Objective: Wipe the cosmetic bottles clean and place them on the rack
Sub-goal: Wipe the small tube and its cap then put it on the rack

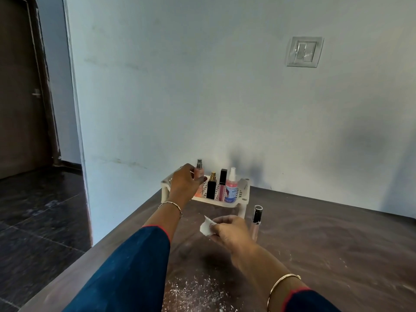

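A small white rack (244, 194) stands on the brown table against the wall. On it are a peach spray bottle (199, 174), a black perfume bottle (211, 188), a pink lip gloss with a black cap (222, 184) and a pink spray bottle (231, 188). My left hand (183, 184) is at the peach spray bottle, fingers curled around its lower part. Nearer to me, my right hand (227, 230) pinches a white tissue (207, 226). A clear tube with a black cap (256, 219) stands on the table just right of my right hand.
White powder (193, 293) is scattered on the table (337, 244) close to me. The table's left edge drops to a dark tiled floor (40, 217). A wall switch (304, 51) sits high on the wall behind the rack.
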A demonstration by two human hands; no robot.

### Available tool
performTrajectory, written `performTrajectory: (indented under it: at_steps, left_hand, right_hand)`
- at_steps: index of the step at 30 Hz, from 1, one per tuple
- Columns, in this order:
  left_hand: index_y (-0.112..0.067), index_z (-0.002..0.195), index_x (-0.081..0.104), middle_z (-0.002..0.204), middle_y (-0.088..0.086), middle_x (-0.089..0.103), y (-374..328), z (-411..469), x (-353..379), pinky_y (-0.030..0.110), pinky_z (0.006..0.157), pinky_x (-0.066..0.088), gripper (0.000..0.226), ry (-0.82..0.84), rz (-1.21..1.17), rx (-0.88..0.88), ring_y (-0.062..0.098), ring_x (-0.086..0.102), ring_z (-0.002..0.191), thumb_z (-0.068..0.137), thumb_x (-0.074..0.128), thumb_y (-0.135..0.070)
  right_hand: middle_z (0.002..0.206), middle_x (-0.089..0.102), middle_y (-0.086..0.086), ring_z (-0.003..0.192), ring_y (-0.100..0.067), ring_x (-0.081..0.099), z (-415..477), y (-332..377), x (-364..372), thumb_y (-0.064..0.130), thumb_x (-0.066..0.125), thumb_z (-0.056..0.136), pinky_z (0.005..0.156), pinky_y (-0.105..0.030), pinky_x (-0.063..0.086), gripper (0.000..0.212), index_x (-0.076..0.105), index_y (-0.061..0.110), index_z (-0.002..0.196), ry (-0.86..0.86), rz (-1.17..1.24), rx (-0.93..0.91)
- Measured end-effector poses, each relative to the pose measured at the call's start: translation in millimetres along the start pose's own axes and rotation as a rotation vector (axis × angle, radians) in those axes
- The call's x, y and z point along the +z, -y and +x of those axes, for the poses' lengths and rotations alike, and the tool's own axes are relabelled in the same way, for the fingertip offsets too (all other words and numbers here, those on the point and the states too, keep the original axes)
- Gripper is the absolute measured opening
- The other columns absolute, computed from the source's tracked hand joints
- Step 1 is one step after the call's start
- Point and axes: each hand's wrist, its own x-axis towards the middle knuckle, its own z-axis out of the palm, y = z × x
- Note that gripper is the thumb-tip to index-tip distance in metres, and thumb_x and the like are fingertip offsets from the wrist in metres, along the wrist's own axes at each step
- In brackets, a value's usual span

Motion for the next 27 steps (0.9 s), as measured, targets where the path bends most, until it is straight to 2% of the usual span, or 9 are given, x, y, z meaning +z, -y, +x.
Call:
performTrajectory:
  at_steps: [4,8,13,16,19,22,25,27]
  left_hand:
    - [-0.012,0.107,0.057,0.107,0.008,0.066,-3,5,4,0.03,0.081,0.045,0.035,0.019,0.031,-0.008,0.025,0.061,0.097,0.08,0.073,-0.029]
    - [-0.01,0.11,0.057,0.109,0.009,0.066,-2,7,9,0.033,0.082,0.046,0.036,0.058,0.096,-0.035,0.028,0.061,0.101,0.082,0.07,-0.029]
    - [-0.009,0.103,0.061,0.1,0.01,0.069,0,4,10,0.036,0.084,0.051,0.033,0.09,0.128,-0.033,0.026,0.064,0.097,0.078,0.074,-0.027]
    - [-0.01,0.111,0.059,0.106,0.008,0.069,-1,2,7,0.038,0.088,0.051,0.045,0.089,0.133,-0.05,0.025,0.064,0.102,0.076,0.074,-0.033]
    - [-0.006,0.125,0.05,0.119,0.013,0.063,-12,-6,-1,0.037,0.091,0.049,0.053,0.063,0.136,-0.089,0.029,0.06,0.111,0.083,0.067,-0.032]
    - [-0.005,0.127,0.043,0.12,0.017,0.059,-32,-30,-8,0.037,0.088,0.045,0.052,-0.038,0.103,-0.104,0.033,0.056,0.112,0.084,0.067,-0.021]
    - [-0.009,0.127,0.044,0.119,0.015,0.057,-53,-67,-1,0.045,0.093,0.043,0.052,-0.174,0.077,-0.053,0.033,0.052,0.113,0.083,0.067,-0.023]
    - [-0.017,0.121,0.05,0.117,0.009,0.058,-66,-88,7,0.048,0.095,0.041,0.045,-0.148,0.064,-0.067,0.031,0.052,0.114,0.081,0.068,-0.029]
  right_hand:
    - [0.103,0.06,-0.013,0.102,-0.026,0.061,-2,1,-2,-0.007,0.062,0.085,0.066,-0.026,0.059,0.015,0.06,0.006,0.091,0.027,0.011,0.032]
    - [0.108,0.06,-0.014,0.103,-0.026,0.061,-1,0,-5,-0.006,0.062,0.085,0.064,-0.025,0.059,0.015,0.06,0.007,0.091,0.034,0.002,0.043]
    - [0.105,0.06,-0.014,0.102,-0.026,0.062,-5,-2,-8,-0.007,0.062,0.085,0.063,-0.024,0.059,0.014,0.059,0.006,0.088,0.043,0.017,0.027]
    - [0.102,0.06,-0.012,0.102,-0.025,0.062,-9,-3,-13,-0.007,0.061,0.085,0.067,-0.026,0.059,0.013,0.06,0.005,0.089,0.045,0.021,0.021]
    - [0.106,0.06,-0.015,0.102,-0.026,0.062,-15,-4,-20,-0.007,0.063,0.084,0.062,-0.025,0.059,0.013,0.061,0.005,0.089,0.023,0.007,0.017]
    - [0.108,0.061,-0.016,0.1,-0.026,0.062,-27,-4,-31,-0.008,0.064,0.082,0.055,-0.022,0.056,0.015,0.062,0.002,0.093,-0.02,-0.018,-0.007]
    - [0.102,0.067,-0.017,0.094,-0.027,0.066,-40,-6,-44,-0.007,0.067,0.079,0.07,-0.033,0.059,0.014,0.065,0.007,0.082,-0.077,-0.057,-0.044]
    - [0.098,0.069,-0.017,0.088,-0.027,0.067,-51,-8,-52,-0.006,0.069,0.077,0.07,-0.034,0.058,0.016,0.065,0.009,0.077,-0.094,-0.064,-0.043]
